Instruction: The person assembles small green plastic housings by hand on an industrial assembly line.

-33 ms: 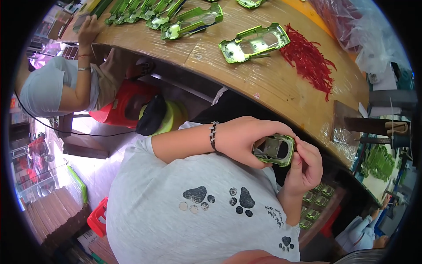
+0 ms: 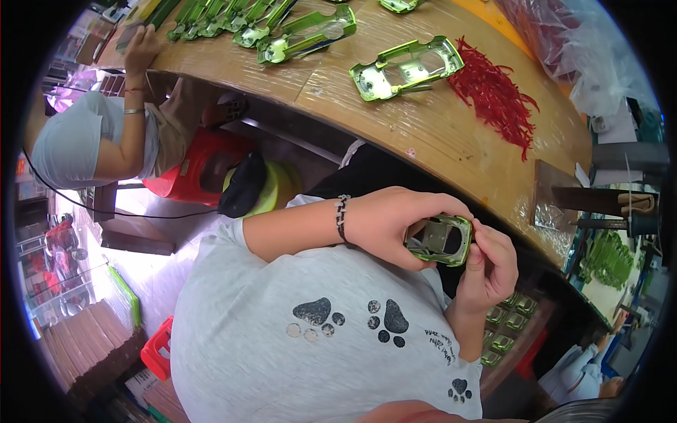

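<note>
Close to my chest, just off the table edge, a green toy car body shell [image 2: 438, 252] is held between both hands. My left hand [image 2: 391, 222], with a dark beaded bracelet at its wrist, is closed around the shell's left side. At its right end, the bent fingers and thumb of my right hand [image 2: 491, 266] press together against the rim. Whether a small part sits between these fingertips is hidden. Across the table from my hands lies a larger green car shell [image 2: 407, 68], hollow side up, beside a pile of thin red pieces [image 2: 493, 99].
More green car shells [image 2: 307, 35] line the far left of the wrapped brown table [image 2: 324, 95]. A co-worker's hand [image 2: 143, 49] rests there. A wooden fixture [image 2: 553, 201] stands at the right edge. Low at right, a tray holds several small green shells [image 2: 502, 343]. Red stool [image 2: 201, 169] at left.
</note>
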Demonstrator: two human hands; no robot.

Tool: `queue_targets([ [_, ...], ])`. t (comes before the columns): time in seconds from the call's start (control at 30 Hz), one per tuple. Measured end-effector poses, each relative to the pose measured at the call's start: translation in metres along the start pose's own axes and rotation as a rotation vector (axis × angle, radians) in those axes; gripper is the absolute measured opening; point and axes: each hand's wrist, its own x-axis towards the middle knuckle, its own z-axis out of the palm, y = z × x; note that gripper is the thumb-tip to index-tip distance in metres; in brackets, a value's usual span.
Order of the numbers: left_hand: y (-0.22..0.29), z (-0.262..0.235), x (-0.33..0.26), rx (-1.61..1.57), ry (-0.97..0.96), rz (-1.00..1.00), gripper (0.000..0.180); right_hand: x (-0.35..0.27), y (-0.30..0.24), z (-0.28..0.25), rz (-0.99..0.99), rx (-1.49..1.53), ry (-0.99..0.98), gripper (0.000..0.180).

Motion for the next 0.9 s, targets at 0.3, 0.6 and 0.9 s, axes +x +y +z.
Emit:
queue_targets([
  [0.3, -0.016, 0.015, -0.001, -0.039, 0.038, 0.085, 0.071, 0.000, -0.003, -0.008, -0.070, -0.016, -0.080, 0.014],
  [0.6, -0.023, 0.022, 0.006, -0.120, 0.058, 0.158, 0.074, -0.002, 0.000, -0.012, -0.032, -0.086, -0.118, 0.016],
  [0.9, -0.021, 0.022, 0.008, -0.205, -0.045, -0.082, 0.077, -0.021, 0.019, 0.001, 0.125, 0.325, 0.008, 0.025],
])
